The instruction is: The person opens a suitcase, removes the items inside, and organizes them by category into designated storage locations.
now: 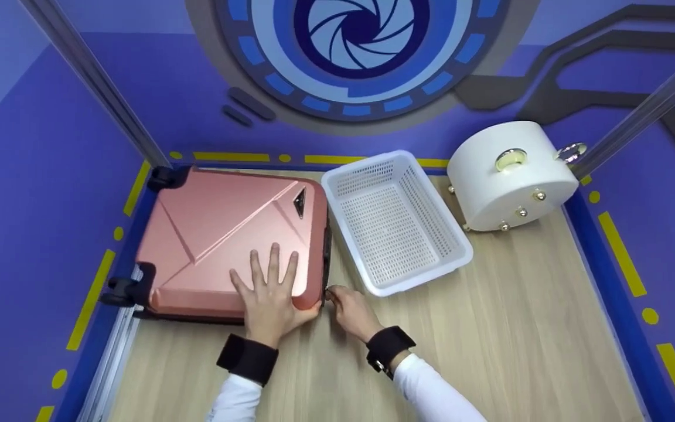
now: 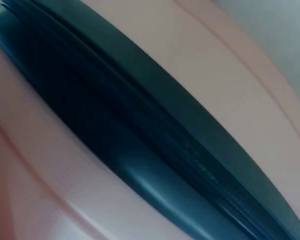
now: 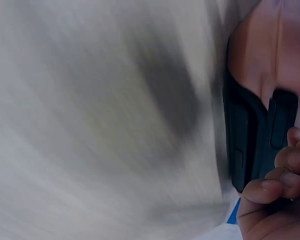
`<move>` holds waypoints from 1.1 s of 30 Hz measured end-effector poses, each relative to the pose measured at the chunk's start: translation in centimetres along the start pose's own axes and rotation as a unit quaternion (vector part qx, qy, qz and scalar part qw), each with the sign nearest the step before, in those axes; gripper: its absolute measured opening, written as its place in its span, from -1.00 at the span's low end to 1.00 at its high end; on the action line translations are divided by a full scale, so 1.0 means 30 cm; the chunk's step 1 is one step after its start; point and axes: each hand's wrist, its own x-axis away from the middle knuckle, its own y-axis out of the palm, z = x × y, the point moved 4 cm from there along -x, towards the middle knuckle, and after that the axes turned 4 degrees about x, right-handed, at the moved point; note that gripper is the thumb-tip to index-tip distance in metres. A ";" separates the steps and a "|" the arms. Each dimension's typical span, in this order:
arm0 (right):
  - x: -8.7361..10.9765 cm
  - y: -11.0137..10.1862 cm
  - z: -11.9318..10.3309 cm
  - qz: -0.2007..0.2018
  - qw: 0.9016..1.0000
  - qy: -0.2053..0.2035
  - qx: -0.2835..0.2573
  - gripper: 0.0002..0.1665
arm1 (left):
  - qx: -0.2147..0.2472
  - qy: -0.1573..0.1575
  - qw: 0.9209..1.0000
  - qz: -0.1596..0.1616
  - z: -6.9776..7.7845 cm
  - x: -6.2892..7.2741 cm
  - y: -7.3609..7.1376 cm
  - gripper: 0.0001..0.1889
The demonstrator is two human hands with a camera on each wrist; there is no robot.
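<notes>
A pink hard-shell suitcase [image 1: 226, 217] lies flat on the wooden surface at the left. My left hand [image 1: 270, 305] rests on its near right part, fingers spread straight over the shell and thumb along the corner. At that same corner my right hand [image 1: 352, 310] has thumb and forefinger pinched on a zipper pull, mostly hidden by the fingertips. In the right wrist view the curled fingers [image 3: 292, 159] sit beside the black handle and lock side [image 3: 250, 135]. The dark zipper band [image 2: 155, 125] fills the left wrist view, where no hand shows.
A white perforated plastic basket [image 1: 365, 255] stands right of the suitcase, close to its side. Farther right is a white round-topped case [image 1: 501, 176] with metal rings and studs. Blue walls [image 1: 156, 111] bound the wooden surface [image 1: 525, 328]. Black suitcase wheels [image 1: 120, 291] stick out left.
</notes>
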 end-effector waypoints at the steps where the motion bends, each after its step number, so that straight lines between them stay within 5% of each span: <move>1: 0.010 -0.002 0.004 0.000 1.000 0.002 -0.005 -0.82 | -0.011 -0.009 1.000 -0.004 0.017 -0.004 0.000 0.33; 9: 0.061 -0.036 0.050 -0.001 0.997 0.061 -0.042 -0.82 | -0.021 -0.093 0.995 -0.028 0.155 -0.058 0.017 0.37; 13: 0.066 -0.048 0.070 -0.010 0.996 0.074 -0.041 -0.83 | -0.010 -0.093 0.995 -0.042 0.174 -0.073 0.014 0.35; 17: 0.071 -0.055 0.076 -0.007 0.998 0.062 -0.028 -0.83 | 0.041 -0.029 0.994 -0.097 0.117 -0.064 -0.010 0.30; 21: 0.073 -0.057 0.076 -0.001 0.999 0.046 -0.017 -0.82 | 0.077 0.028 0.988 -0.128 -0.010 -0.036 -0.036 0.26; 26: 0.077 -0.050 0.074 -0.001 0.999 0.045 -0.011 -0.79 | 0.097 0.028 0.993 -0.061 -0.114 0.002 -0.051 0.29; 33: 0.081 -0.049 0.072 0.014 0.999 0.045 -0.021 -0.79 | 0.086 0.021 0.996 0.023 -0.103 0.022 -0.040 0.29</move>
